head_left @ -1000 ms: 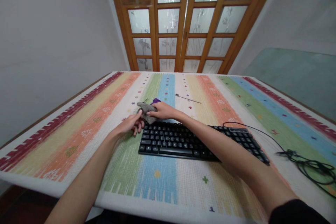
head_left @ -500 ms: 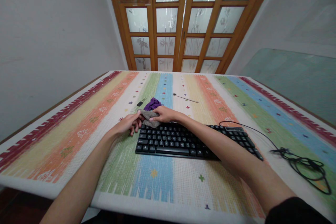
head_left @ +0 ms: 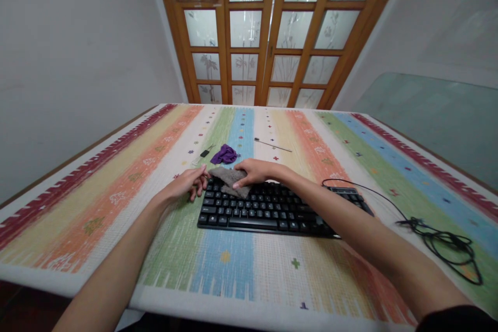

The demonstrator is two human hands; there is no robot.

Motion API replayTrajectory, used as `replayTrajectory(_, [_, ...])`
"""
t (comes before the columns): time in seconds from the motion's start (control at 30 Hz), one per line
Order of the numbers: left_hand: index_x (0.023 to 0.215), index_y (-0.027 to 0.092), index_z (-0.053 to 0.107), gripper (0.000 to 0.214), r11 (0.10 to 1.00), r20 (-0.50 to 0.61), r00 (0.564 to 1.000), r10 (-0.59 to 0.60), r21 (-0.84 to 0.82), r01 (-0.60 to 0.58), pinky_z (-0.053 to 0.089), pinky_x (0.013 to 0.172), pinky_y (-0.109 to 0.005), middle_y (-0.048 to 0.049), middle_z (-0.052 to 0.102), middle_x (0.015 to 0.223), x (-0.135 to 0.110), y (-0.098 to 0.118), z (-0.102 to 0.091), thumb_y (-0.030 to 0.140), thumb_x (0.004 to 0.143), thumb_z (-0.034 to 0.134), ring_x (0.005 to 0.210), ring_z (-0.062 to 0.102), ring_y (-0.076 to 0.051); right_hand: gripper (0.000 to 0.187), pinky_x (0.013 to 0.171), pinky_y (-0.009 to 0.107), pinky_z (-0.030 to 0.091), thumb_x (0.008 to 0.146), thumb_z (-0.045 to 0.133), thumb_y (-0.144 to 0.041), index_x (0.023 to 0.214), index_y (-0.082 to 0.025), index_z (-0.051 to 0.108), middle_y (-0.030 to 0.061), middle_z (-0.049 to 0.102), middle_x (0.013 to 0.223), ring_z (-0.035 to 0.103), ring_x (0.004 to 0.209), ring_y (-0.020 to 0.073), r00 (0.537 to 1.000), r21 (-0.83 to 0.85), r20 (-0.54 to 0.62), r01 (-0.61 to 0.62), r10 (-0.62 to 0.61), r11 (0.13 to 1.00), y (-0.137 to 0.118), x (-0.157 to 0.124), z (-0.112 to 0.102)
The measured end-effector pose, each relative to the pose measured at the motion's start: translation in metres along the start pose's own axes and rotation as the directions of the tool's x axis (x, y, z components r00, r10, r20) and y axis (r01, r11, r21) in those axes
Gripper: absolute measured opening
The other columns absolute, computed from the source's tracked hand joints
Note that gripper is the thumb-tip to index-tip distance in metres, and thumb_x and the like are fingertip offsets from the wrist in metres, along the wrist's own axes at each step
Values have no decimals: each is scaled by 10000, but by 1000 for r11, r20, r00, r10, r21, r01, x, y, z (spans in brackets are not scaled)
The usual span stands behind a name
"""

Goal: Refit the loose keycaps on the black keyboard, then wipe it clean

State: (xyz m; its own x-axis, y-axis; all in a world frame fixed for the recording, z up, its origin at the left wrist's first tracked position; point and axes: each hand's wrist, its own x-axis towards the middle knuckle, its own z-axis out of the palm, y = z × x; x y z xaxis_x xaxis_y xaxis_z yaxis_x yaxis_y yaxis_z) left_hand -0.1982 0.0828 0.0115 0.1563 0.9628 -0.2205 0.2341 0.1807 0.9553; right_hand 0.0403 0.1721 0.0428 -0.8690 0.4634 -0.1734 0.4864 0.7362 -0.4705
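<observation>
A black keyboard point(head_left: 253, 223) lies on the striped tablecloth, partly covered by my right forearm. My right hand point(head_left: 254, 170) grips a grey cloth point(head_left: 229, 180) and presses it on the upper left keys. At the keyboard's back left corner, my left hand point(head_left: 191, 182) has its fingers curled against the edge, with its fingertips beside the cloth's left end. A crumpled purple cloth point(head_left: 224, 154) lies just behind the grey one.
Behind the left hand lies a small black-handled item point(head_left: 204, 153) with a thin tip. A thin dark-headed brush point(head_left: 274, 145) rests farther back. The keyboard's cable point(head_left: 453, 249) is coiled on the right. The tablecloth's front edge point(head_left: 187, 301) is close to me.
My right hand has slid right and slightly toward me over the keys, spreading the grey cloth. My left hand stays at the keyboard's corner. The view has shifted slightly.
</observation>
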Motion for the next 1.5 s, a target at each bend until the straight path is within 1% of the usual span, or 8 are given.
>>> replayTrajectory(0.33, [889, 147, 610, 533, 1000, -8, 1000, -13, 4, 13, 406, 313, -182, 3, 563, 621, 0, 0, 0, 676, 831, 568, 444, 533, -109, 154, 659, 243, 363, 821, 637, -267, 860, -119, 651, 16, 623, 774, 515, 709, 145, 993, 14, -120, 3, -1, 1000, 9, 9, 7])
replayTrajectory(0.53, [889, 141, 612, 559, 1000, -18, 1000, -18, -12, 18, 389, 305, -182, 8, 560, 608, 0, 0, 0, 693, 803, 591, 433, 529, -110, 261, 639, 249, 325, 863, 603, -356, 937, -107, 629, 47, 624, 813, 512, 727, 164, 945, -26, -316, -98, 84, 995, 16, -11, -12])
replayTrajectory(0.6, [889, 140, 614, 563, 1000, -21, 1000, -17, -8, 17, 387, 302, -183, 8, 561, 609, 0, 0, 0, 695, 798, 597, 433, 525, -109, 315, 625, 244, 333, 872, 594, -425, 931, -118, 629, 41, 626, 802, 524, 715, 163, 958, 8, -274, -92, 91, 996, 17, -20, -17])
replayTrajectory(0.77, [909, 140, 621, 558, 1000, -25, 999, -22, -1, 22, 394, 298, -183, 4, 562, 616, 1, 0, 0, 689, 816, 582, 440, 522, -110, 361, 616, 241, 373, 813, 666, -479, 902, -130, 666, 47, 665, 824, 567, 721, 169, 998, 79, 21, -60, 59, 995, 16, -31, -7])
replayTrajectory(1.07, [895, 152, 607, 525, 999, -20, 999, -26, 19, 26, 393, 297, -186, 7, 555, 617, 3, -2, -1, 672, 829, 571, 434, 525, -112, 168, 644, 260, 372, 832, 645, -296, 876, -145, 703, 76, 708, 864, 580, 739, 180, 982, -70, -114, -159, 151, 985, 15, -14, 9])
replayTrajectory(1.23, [889, 147, 612, 526, 1000, -36, 999, -18, 22, 19, 387, 298, -185, 2, 558, 618, 2, -1, -1, 668, 836, 566, 443, 520, -111, 260, 632, 259, 364, 886, 584, -348, 911, -113, 691, 91, 693, 857, 580, 746, 184, 954, -55, -200, -239, 224, 969, 20, -20, -3])
replayTrajectory(1.4, [908, 148, 613, 515, 999, -35, 999, -14, 40, 15, 395, 303, -187, 1, 559, 625, 1, 0, 0, 656, 850, 554, 445, 520, -111, 474, 599, 250, 373, 954, 450, -517, 864, -118, 690, 52, 662, 782, 559, 688, 157, 985, 57, -46, -161, 164, 985, 22, -43, -22])
replayTrajectory(1.5, [890, 152, 603, 519, 998, -26, 1000, -7, 56, 8, 410, 304, -190, -1, 559, 634, 1, 0, -1, 666, 836, 563, 451, 520, -112, 386, 597, 250, 369, 872, 606, -506, 882, -132, 699, 53, 681, 810, 568, 704, 162, 988, -1, 29, -149, 149, 989, 20, -50, -15])
